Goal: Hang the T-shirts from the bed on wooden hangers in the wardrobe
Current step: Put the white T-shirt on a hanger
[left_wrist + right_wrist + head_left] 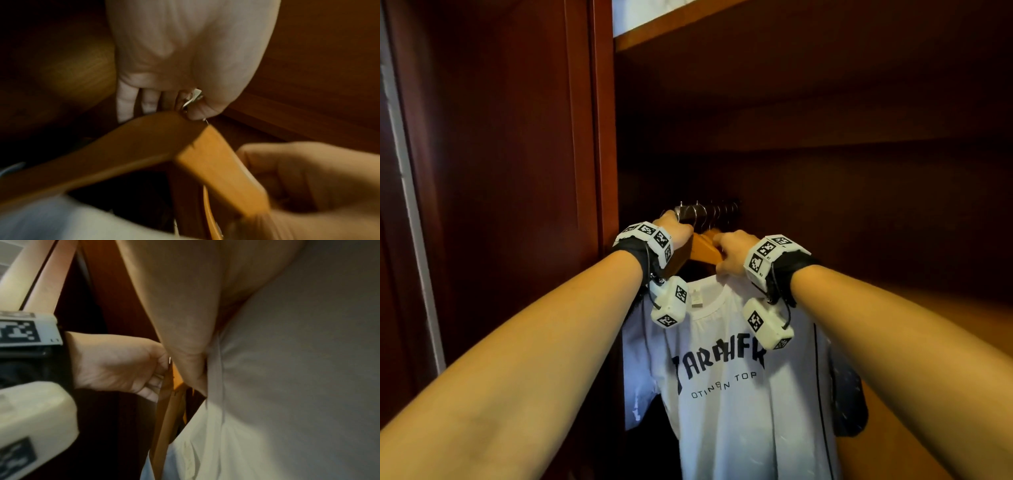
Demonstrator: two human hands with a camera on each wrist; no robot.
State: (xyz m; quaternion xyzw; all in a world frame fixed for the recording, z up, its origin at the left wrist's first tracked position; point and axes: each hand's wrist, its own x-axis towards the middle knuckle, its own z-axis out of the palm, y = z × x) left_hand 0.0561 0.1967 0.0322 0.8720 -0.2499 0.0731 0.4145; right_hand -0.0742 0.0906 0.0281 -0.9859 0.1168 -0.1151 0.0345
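**Shirt on its hanger, hook going to the rail**

Progress here looks well on for this one garment. A white T-shirt point(739, 370) with dark lettering across the chest hangs draped on a wooden hanger point(703, 247), inside the wardrobe point(517, 137), just under the rail point(709, 209) where a row of metal hooks already sits. Both hands are up at the hanger. The left hand point(677, 229) is curled at the hanger's peak; the left wrist view shows its thumb and fingers pinching the metal hook point(190, 101) where it meets the wood. The right hand point(731, 253) is clamped on the hanger's right arm, at the shirt's collar.

Whether the hook is already over the rail I cannot tell; the left hand covers that spot. My guess is that it is being seated or has just been seated. What is left for this shirt is letting go and perhaps straightening the shoulders. The bed is out of sight, so how many shirts remain there is unknown.
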